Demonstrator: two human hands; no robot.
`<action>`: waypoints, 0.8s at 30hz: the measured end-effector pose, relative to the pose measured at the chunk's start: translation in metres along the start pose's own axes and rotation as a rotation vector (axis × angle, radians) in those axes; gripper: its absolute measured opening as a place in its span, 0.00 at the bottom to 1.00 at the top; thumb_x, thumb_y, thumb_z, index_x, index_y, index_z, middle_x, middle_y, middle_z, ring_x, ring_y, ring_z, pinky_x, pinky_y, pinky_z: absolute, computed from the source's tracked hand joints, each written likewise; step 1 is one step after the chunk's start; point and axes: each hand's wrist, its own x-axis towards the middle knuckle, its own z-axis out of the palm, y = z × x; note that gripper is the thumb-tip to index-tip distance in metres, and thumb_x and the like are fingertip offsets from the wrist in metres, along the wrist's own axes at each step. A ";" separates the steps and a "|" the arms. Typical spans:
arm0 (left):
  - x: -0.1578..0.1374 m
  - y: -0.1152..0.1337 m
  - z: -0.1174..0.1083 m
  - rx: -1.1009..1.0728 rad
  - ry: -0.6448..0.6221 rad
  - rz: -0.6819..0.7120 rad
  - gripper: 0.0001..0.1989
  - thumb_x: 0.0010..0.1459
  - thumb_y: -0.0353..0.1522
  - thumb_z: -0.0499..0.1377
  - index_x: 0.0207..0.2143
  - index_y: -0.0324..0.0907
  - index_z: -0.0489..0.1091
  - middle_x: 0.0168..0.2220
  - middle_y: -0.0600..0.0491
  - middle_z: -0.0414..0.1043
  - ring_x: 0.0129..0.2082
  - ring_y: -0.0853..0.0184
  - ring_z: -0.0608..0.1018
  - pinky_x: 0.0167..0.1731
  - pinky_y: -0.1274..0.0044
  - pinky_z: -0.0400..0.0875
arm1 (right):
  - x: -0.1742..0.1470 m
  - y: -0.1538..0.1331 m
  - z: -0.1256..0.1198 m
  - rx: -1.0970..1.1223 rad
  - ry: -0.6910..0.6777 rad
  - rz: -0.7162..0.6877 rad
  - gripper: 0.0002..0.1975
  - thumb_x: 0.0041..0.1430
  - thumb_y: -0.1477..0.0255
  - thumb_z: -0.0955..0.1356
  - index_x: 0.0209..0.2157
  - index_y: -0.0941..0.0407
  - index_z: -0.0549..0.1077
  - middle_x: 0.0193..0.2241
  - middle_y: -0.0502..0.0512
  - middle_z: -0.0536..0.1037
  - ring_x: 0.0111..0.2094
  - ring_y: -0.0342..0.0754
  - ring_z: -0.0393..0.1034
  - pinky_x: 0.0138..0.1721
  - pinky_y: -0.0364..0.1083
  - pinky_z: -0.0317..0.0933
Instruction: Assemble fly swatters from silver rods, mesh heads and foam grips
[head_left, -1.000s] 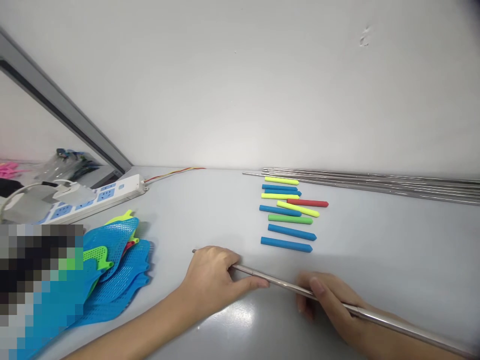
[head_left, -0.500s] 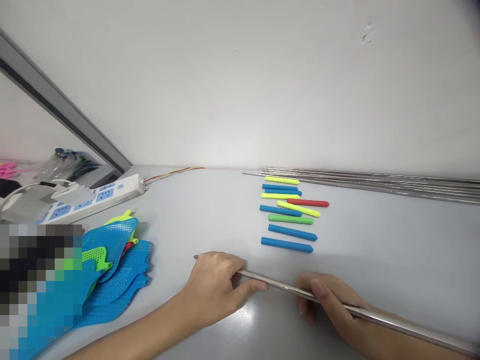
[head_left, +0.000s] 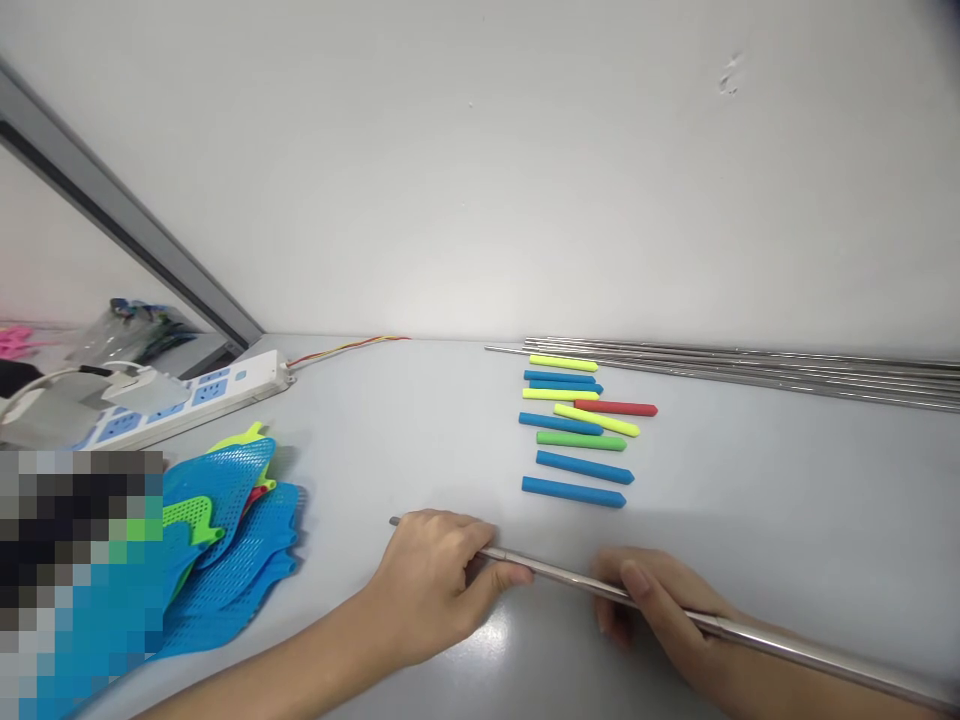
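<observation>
A shiny telescopic metal rod slants across the front of the table, thin at its left tip and thicker at the lower right. My left hand is closed around its thin end, and the tip pokes out past the knuckles. Farther right, my right hand grips the rod between thumb and fingers, its fingertips slightly blurred. Beyond the hands lie several coloured plastic tubes with pointed ends: a blue tube nearest, a green tube, a red tube and yellow ones.
Several more metal rods lie along the wall at the back right. Blue and green perforated fly-swatter heads are piled at the left, partly pixelated. Behind them is a white power strip with plugs and a red-yellow wire.
Both hands keep their hold on the metal rod and have barely moved. The whole view has shifted very slightly; the tubes and swatter heads stay where they were.
</observation>
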 end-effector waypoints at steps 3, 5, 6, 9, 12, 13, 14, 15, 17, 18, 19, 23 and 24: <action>0.000 0.000 0.001 0.000 0.003 0.008 0.25 0.58 0.47 0.43 0.18 0.40 0.58 0.16 0.55 0.62 0.17 0.70 0.65 0.18 0.79 0.48 | 0.001 -0.001 -0.001 0.001 -0.001 -0.019 0.27 0.62 0.56 0.46 0.22 0.54 0.63 0.21 0.50 0.67 0.25 0.45 0.62 0.27 0.41 0.59; -0.001 0.001 0.001 -0.001 0.007 0.019 0.24 0.59 0.46 0.42 0.18 0.40 0.57 0.16 0.55 0.61 0.16 0.71 0.64 0.18 0.79 0.48 | 0.001 -0.001 -0.002 -0.008 -0.007 -0.028 0.27 0.62 0.57 0.46 0.22 0.54 0.63 0.21 0.50 0.67 0.25 0.44 0.62 0.28 0.41 0.59; -0.002 0.001 0.001 -0.003 0.010 0.025 0.24 0.59 0.46 0.42 0.18 0.40 0.57 0.16 0.55 0.61 0.16 0.71 0.64 0.18 0.79 0.48 | 0.001 -0.001 -0.003 -0.016 -0.007 -0.028 0.27 0.62 0.57 0.46 0.22 0.55 0.63 0.21 0.50 0.67 0.25 0.44 0.62 0.28 0.41 0.59; -0.003 0.003 0.002 -0.012 0.016 0.045 0.23 0.60 0.44 0.42 0.18 0.40 0.56 0.16 0.55 0.61 0.16 0.70 0.64 0.18 0.79 0.48 | 0.001 -0.002 -0.003 -0.044 -0.010 -0.041 0.27 0.62 0.56 0.46 0.22 0.55 0.63 0.20 0.50 0.67 0.25 0.44 0.63 0.29 0.41 0.59; -0.003 0.004 0.001 -0.022 0.015 0.061 0.21 0.60 0.42 0.42 0.18 0.41 0.56 0.16 0.55 0.62 0.16 0.70 0.65 0.18 0.79 0.48 | 0.000 -0.001 -0.003 -0.054 -0.007 -0.054 0.28 0.62 0.56 0.46 0.22 0.55 0.64 0.20 0.50 0.67 0.25 0.44 0.63 0.30 0.41 0.59; -0.003 0.004 0.001 -0.027 0.013 0.068 0.21 0.60 0.41 0.42 0.18 0.41 0.56 0.16 0.55 0.62 0.16 0.70 0.65 0.18 0.79 0.48 | 0.001 -0.001 -0.002 -0.054 -0.005 -0.054 0.28 0.62 0.57 0.46 0.22 0.55 0.64 0.20 0.50 0.67 0.25 0.44 0.63 0.29 0.41 0.59; -0.003 0.004 0.001 -0.032 0.014 0.074 0.20 0.60 0.40 0.42 0.19 0.41 0.56 0.16 0.55 0.62 0.17 0.70 0.65 0.18 0.79 0.48 | 0.001 0.000 -0.002 -0.052 -0.001 -0.053 0.27 0.62 0.57 0.46 0.22 0.55 0.64 0.20 0.50 0.68 0.25 0.44 0.63 0.29 0.41 0.59; -0.003 0.004 0.001 -0.036 0.015 0.079 0.20 0.60 0.40 0.42 0.19 0.41 0.56 0.17 0.55 0.62 0.17 0.70 0.65 0.18 0.79 0.48 | 0.001 0.001 -0.002 -0.049 0.003 -0.054 0.27 0.62 0.57 0.46 0.22 0.55 0.64 0.20 0.50 0.68 0.25 0.44 0.63 0.29 0.41 0.59; -0.002 0.005 0.002 -0.042 0.015 0.071 0.20 0.60 0.40 0.42 0.19 0.41 0.56 0.17 0.55 0.62 0.17 0.70 0.64 0.18 0.79 0.48 | 0.001 0.002 -0.002 -0.044 0.011 -0.062 0.27 0.62 0.58 0.47 0.22 0.55 0.64 0.20 0.50 0.67 0.24 0.44 0.63 0.28 0.40 0.59; -0.002 0.005 0.002 -0.045 0.013 0.057 0.20 0.60 0.40 0.42 0.18 0.41 0.55 0.16 0.55 0.61 0.17 0.70 0.64 0.18 0.79 0.48 | 0.001 0.002 -0.002 -0.042 0.015 -0.070 0.27 0.62 0.58 0.47 0.22 0.55 0.64 0.19 0.50 0.67 0.24 0.44 0.63 0.27 0.40 0.59; -0.002 0.005 0.002 -0.050 0.010 0.040 0.20 0.60 0.41 0.42 0.18 0.41 0.54 0.16 0.55 0.61 0.17 0.70 0.64 0.18 0.79 0.49 | 0.001 0.002 -0.002 -0.041 0.017 -0.079 0.27 0.63 0.58 0.47 0.21 0.55 0.64 0.19 0.50 0.67 0.24 0.43 0.63 0.27 0.40 0.59; -0.001 0.007 -0.001 -0.095 -0.016 -0.018 0.21 0.58 0.44 0.44 0.18 0.41 0.52 0.16 0.57 0.59 0.17 0.71 0.62 0.19 0.79 0.49 | 0.001 0.001 -0.002 -0.050 0.014 -0.092 0.28 0.63 0.58 0.46 0.21 0.55 0.64 0.20 0.50 0.68 0.24 0.43 0.63 0.27 0.40 0.59; 0.000 0.007 -0.003 -0.108 -0.029 -0.017 0.21 0.58 0.44 0.45 0.18 0.41 0.52 0.16 0.57 0.59 0.17 0.71 0.62 0.19 0.79 0.50 | 0.001 0.001 -0.002 -0.054 0.014 -0.089 0.28 0.63 0.58 0.46 0.21 0.55 0.64 0.20 0.50 0.68 0.24 0.43 0.63 0.28 0.40 0.59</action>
